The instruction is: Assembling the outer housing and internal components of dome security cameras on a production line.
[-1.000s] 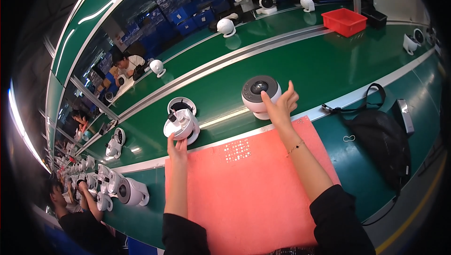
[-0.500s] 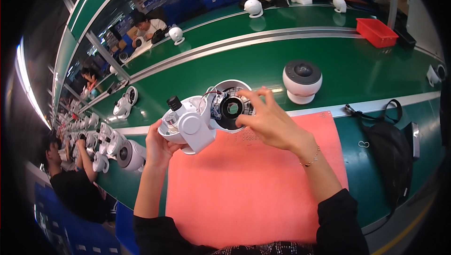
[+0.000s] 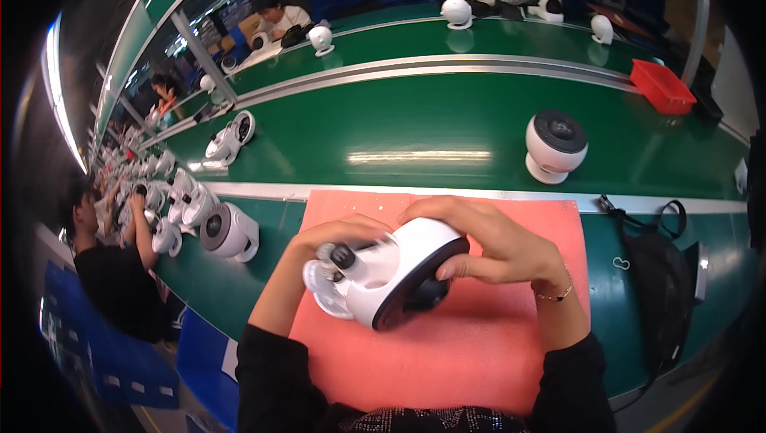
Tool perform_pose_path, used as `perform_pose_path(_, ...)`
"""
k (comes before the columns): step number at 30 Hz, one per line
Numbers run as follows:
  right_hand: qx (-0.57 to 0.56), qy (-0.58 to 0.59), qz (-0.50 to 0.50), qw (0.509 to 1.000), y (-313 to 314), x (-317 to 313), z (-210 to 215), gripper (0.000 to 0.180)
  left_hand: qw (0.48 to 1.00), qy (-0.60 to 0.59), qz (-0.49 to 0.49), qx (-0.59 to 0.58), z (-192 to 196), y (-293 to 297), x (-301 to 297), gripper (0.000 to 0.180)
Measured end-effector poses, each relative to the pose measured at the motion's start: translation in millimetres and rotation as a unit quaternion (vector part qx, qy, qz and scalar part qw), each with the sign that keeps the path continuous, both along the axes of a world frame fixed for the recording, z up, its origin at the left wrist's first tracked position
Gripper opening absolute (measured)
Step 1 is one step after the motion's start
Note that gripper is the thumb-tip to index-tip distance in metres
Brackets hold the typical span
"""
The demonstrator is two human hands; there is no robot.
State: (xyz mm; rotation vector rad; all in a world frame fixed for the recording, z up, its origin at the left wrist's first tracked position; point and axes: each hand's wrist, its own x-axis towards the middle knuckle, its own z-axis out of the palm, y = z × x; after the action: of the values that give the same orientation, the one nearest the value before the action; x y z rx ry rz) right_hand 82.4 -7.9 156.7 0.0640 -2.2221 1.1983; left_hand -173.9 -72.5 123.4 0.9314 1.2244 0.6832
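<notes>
A white round camera-like device (image 3: 427, 243) is tilted in my hands over the pink mat (image 3: 495, 361). Its black lens-like face is turned down and to the right; on its left side are a white bracket and a black knob (image 3: 342, 256). My right hand (image 3: 503, 245) is closed round the rim at the right, thumb by the black face and fingers over the top. Behind the device, my left hand (image 3: 339, 235) curls along its far left side, its fingertips partly hidden and blurred. The inside parts are out of sight.
A finished-looking white device (image 3: 556, 146) stands on the green belt, and an open one (image 3: 231, 139) lies farther left. Several more crowd the left bench, near a co-worker (image 3: 116, 265). A black bag (image 3: 658, 281) lies at right; a red bin (image 3: 662, 87) sits at far right.
The opened device has come down nearer to me and been turned over, so its inside no longer shows. My right hand has moved from the inner lens ring to the outer rim.
</notes>
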Motion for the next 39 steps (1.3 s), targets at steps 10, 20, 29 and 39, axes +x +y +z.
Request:
perform_pose_path(10,-0.002,-0.21,0.06,0.976,-27,-28,-3,0.043,0.96,0.009,-0.16,0.231,-31,0,30,0.028)
perform_pose_path(20,0.103,-0.367,-0.045,0.924,-38,-31,2,0.044,0.915,0.311,0.147,0.211,-7,-155,46,0.031)
perform_pose_path(29,0.118,-0.356,-0.086,0.923,-38,-35,-5,0.038,0.879,0.396,0.13,0.232,-2,-155,64,0.042)
perform_pose_path(39,0.178,-0.324,-0.126,0.92,-42,-43,-13,0.041,0.888,0.424,0.064,0.165,6,-153,58,0.047)
